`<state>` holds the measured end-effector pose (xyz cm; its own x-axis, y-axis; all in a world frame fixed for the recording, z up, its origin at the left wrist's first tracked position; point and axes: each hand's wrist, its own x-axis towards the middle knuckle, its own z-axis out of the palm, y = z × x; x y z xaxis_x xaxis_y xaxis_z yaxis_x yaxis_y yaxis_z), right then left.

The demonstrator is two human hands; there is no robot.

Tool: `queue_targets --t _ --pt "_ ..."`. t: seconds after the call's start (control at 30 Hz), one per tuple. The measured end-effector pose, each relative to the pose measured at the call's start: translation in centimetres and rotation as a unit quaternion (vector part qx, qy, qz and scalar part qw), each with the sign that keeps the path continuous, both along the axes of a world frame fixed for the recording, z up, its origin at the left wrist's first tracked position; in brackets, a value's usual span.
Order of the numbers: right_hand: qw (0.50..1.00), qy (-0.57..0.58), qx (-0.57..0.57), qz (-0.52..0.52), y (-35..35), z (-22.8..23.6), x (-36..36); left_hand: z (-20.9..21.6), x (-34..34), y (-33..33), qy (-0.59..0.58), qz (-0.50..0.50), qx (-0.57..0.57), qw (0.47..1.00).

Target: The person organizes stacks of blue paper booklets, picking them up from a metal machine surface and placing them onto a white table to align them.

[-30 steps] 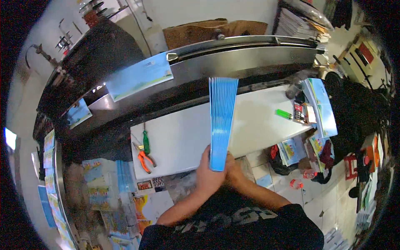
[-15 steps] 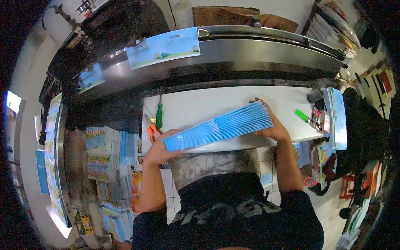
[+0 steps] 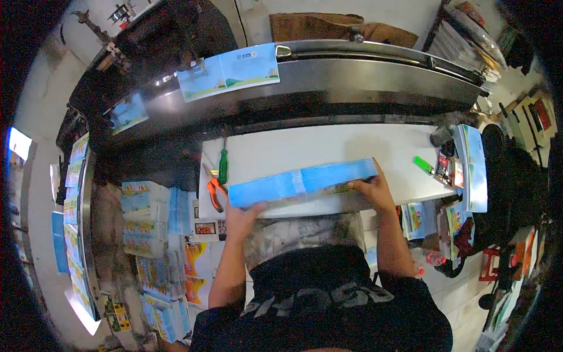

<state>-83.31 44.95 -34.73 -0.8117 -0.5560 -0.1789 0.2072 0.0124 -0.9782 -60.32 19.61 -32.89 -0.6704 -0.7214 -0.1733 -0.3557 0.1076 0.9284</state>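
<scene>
A long stack of light blue printed sheets, possibly folded leaflets, is held at both ends over the white tabletop. My left hand grips its left end from the near side, the fingers partly hidden by the stack. At the other end my right hand is closed on the paper, thumb along the near edge. The layered edges face up, and the right end lies slightly farther from me than the left. Left of the stack lie orange-handled pliers and a green-handled screwdriver.
A green object and small boxes occupy the table's right side, beside a pile of blue sheets. Behind runs a metal machine bar with printed sheets on it. Several printed stacks stand at lower left.
The stack's right end has come down toward me, and its fanned edges look more even. My left hand has moved slightly right; my right hand has shifted nearer and a little left.
</scene>
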Motion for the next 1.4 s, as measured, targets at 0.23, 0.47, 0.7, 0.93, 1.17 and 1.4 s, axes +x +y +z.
queue_targets --t 0.23,0.47,0.7,0.93,1.17,1.4 --pt "0.996 0.026 -0.082 -0.025 -1.9 1.5 -1.1 2.8 0.2 0.5 0.156 0.080 -0.097 0.980" --pt "0.989 0.113 -0.071 -0.060 -2.8 2.1 -0.9 3.9 0.1 2.6 0.197 0.075 -0.095 0.973" --pt "0.972 -0.228 -0.044 -0.026 -3.3 3.7 5.5 -2.1 1.5 6.7 0.224 0.023 -0.136 0.965" --pt "0.996 -0.011 0.031 -0.082 -3.2 3.3 10.0 -2.7 0.7 10.0 0.187 -0.249 -0.377 0.872" --pt "0.985 0.107 0.098 0.093 0.0 5.1 4.0 -1.2 -0.5 10.8 0.127 -0.394 -0.336 0.846" --pt "0.973 0.129 0.144 0.125 -1.9 9.7 1.6 4.1 -1.3 10.0 0.074 -0.294 -0.300 0.905"
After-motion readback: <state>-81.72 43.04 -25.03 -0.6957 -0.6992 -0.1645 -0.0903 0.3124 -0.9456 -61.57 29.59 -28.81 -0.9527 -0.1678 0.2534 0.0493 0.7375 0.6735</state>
